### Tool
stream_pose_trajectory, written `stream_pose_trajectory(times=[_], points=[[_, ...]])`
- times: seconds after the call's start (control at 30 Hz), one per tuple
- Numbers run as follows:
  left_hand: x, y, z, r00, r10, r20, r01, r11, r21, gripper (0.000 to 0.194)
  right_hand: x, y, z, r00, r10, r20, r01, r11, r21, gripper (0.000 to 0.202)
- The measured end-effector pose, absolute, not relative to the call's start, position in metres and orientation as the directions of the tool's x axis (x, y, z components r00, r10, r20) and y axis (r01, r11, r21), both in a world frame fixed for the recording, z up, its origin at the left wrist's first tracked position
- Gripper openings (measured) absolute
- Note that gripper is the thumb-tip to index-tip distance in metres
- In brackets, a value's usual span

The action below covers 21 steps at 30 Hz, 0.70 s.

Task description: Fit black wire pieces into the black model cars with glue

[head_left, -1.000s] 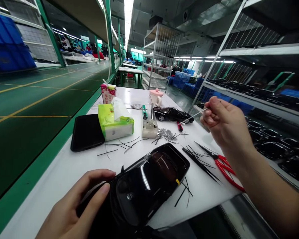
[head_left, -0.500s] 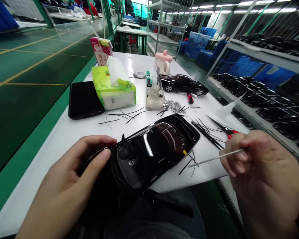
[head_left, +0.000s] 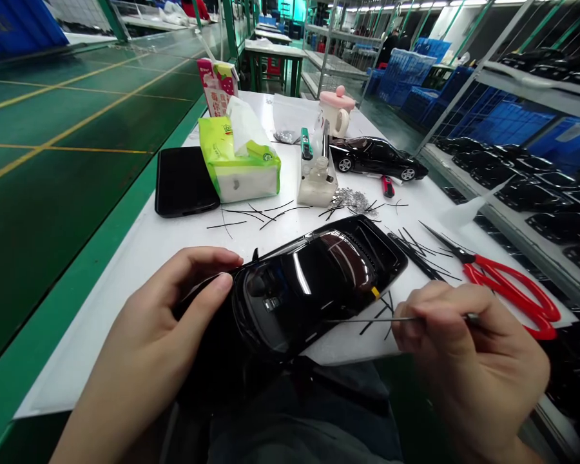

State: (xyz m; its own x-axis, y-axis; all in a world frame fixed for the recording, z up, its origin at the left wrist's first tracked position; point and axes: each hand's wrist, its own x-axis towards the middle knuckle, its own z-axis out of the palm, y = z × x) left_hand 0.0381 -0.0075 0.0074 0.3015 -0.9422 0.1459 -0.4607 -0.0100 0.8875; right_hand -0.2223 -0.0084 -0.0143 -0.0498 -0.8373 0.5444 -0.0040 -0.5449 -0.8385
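A glossy black model car [head_left: 314,270] lies at a slant over the table's near edge, with a small yellow mark at its far right corner. My left hand [head_left: 174,309] grips its near end, thumb on top and fingers along the far side. Pinched in my right hand [head_left: 468,348] is a thin metal rod tool [head_left: 367,320]; its tip reaches the car's near side by the door. Whether the tip touches the car I cannot tell. Thin black strips [head_left: 377,316] lie between the car and my right hand. Red-handled scissors [head_left: 507,283] rest just beyond that hand.
Farther back on the white table [head_left: 125,283] are a black tray [head_left: 186,180], a tissue pack [head_left: 244,167], a glass bottle [head_left: 319,180], silvery bits [head_left: 355,200], a second black car [head_left: 377,158] and a pink-lidded mug [head_left: 336,116]. Racks of black car shells [head_left: 526,193] stand at the right.
My right hand has moved left, bringing the rod's tip to the car's side and uncovering the scissors' handles. The whole view has shifted slightly; my left hand keeps its hold.
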Motion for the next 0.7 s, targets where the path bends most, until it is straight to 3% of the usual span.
stream_pose_trajectory(times=[0.7], points=[[0.0362,-0.0084,0.0097,0.302,-0.948,0.099,-0.458,-0.053,0.888,0.027,-0.2203,-0.0072,-0.0166,-0.044,-0.805,0.591,-0.082,-0.587,-0.806,0.009]])
